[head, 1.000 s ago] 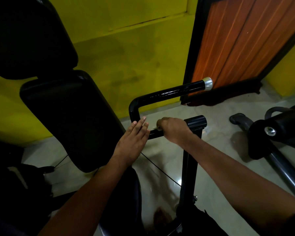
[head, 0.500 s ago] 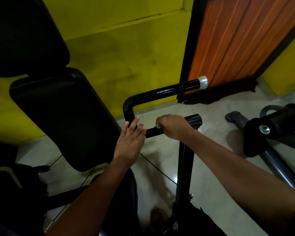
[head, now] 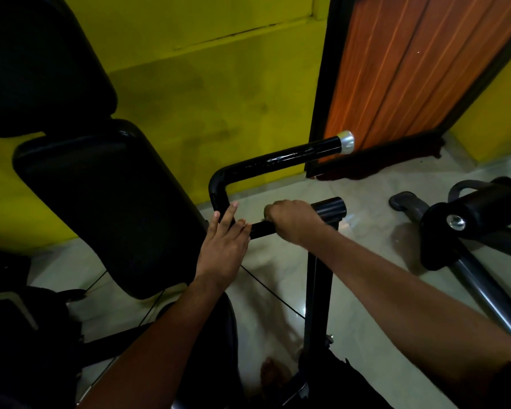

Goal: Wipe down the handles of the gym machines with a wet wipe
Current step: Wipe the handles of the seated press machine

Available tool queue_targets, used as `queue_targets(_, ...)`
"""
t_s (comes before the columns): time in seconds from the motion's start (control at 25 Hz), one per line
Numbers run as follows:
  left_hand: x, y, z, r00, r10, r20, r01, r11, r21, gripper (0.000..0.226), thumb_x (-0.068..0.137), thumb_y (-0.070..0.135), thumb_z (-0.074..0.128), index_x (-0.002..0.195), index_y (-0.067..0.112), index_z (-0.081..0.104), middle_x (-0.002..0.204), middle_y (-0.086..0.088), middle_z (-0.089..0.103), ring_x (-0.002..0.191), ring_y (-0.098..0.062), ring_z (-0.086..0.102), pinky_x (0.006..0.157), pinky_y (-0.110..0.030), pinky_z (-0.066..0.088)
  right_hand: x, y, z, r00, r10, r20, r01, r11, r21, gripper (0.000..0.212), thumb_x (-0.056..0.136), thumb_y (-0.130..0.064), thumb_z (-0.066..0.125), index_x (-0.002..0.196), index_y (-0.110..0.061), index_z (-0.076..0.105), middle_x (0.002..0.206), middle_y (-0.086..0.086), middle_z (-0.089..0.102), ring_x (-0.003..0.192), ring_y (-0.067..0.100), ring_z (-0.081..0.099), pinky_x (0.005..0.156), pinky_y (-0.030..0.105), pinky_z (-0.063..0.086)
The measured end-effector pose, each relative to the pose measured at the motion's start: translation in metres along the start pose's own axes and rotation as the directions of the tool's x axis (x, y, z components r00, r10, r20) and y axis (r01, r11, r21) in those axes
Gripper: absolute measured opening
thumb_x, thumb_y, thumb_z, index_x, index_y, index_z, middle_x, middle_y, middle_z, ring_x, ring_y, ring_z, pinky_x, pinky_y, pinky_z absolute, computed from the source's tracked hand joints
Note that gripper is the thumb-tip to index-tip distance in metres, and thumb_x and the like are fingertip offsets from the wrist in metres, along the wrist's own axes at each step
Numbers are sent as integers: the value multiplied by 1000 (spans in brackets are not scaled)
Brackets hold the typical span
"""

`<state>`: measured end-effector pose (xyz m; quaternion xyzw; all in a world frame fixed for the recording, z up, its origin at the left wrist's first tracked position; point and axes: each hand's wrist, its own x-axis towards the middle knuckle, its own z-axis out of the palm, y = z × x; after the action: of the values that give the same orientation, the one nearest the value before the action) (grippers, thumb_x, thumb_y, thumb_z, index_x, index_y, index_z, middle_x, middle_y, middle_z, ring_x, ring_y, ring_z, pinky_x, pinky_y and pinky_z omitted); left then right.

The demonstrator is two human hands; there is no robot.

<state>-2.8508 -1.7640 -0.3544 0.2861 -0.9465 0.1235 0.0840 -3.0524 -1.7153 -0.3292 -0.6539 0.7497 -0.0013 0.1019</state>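
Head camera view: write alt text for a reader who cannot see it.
A person's right hand grips the lower bar of a black bent handle on a gym machine, while the left hand rests straight fingers against its bend. A black padded backrest stands to the left, before a yellow wall.

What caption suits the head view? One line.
Right hand grips the black handle; left hand touches its bend with straight fingers.
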Motion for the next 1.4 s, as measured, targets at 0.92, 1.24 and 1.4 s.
queue_targets(0.92,2,8,2,998,-8,64,7,1000,23,45,83,20,75,125,10,63,121,-5,64,148,-33,20,121,-52,-3,-22,-55,44,507,549,664,511,-812,282,22,103,-3,43,90,-12,59,88,7,67,76,10,62,84,19,52)
queue_targets(1.24,2,6,2,996,29,83,-30,1000,7,53,79,17,78,129,9,60,126,-5,62,149,-33,18,120,-52,-2,-32,-55,70,386,812,-437,-188,533,825,21,88,-2,67,108,-7,71,113,8,57,106,18,52,86,12,43)
queue_targets(1.4,-8,-2,7,989,97,113,-100,995,18,63,81,14,74,139,8,52,140,-8,53,149,-31,17,121,-48,3,-31,-49,70,583,646,-493,-266,725,635,27,84,4,68,105,-12,72,108,3,67,104,23,54,89,16,34)
